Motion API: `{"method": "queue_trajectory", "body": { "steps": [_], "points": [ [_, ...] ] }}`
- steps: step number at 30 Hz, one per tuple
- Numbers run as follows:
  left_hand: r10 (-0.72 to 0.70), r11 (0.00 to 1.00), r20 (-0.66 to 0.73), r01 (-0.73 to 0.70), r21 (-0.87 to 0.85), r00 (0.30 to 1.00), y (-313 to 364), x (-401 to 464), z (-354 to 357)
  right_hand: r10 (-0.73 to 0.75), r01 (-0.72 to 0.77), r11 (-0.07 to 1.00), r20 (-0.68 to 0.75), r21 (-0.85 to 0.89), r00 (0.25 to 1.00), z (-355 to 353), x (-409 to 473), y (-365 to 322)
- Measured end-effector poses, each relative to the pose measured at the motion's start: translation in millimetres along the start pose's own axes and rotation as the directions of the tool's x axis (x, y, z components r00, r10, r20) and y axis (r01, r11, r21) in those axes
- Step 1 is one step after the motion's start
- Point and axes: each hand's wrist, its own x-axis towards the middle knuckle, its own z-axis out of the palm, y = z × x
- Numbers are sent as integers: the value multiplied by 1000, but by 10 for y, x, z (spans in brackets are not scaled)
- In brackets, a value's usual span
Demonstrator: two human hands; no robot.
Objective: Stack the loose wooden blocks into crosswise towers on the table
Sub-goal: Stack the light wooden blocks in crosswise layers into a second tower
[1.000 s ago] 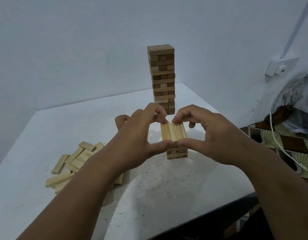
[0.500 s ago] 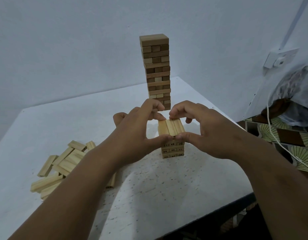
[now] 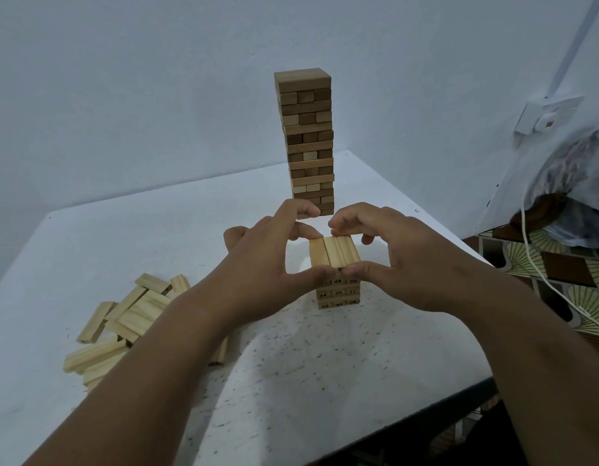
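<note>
Here a layer of three pale blocks [image 3: 334, 252] is being squared on top of the short tower [image 3: 338, 290], which stands on the white desk [image 3: 123, 237] in front of the tall finished tower [image 3: 306, 142]. The left hand [image 3: 268, 264] and the right hand [image 3: 389, 250] are both closed round that top layer: each thumb is pressed against its near end and the fingers are curled over its far end, so the grip on each side is grasping the blocks rather than released.

The step in hand is judged to be the aligning of this layer. Next, the hands would need to be lifted away gently so that nothing is dragged askew, and three more pieces fetched from the loose pile [image 3: 123, 314] lying well to the left, to be laid crosswise to this layer.

Numbers are printed on the block ends of the short tower. "48", "44" and "11" can be read; other digits are partly covered by the thumbs or too small to be told. No brand is seen.
</note>
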Motion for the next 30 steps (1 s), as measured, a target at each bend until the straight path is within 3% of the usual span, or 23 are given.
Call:
{"method": "queue_trajectory", "body": {
  "steps": [12,17,22,26,30],
  "points": [
    [24,1000,-61,-23,4,998,-23,-81,-97,0,0,1000,-2,5,1000,-58,-28,18],
    [20,1000,-155,-18,14,988,-90,-325,-265,-40,41,999,-136,7,990,-15,-75,-82],
    [-66,998,-254,68,-3,965,-275,-765,-384,-237,238,971,-283,-31,929,280,-136,-439],
    [-102,991,-342,124,42,934,-429,-1045,-440,-296,290,955,-157,-57,942,609,-191,-742],
    [-147,974,-336,195,115,930,-592,-1234,-459,-325,321,942,-23,-102,946,840,-214,-846]
  ]
}}
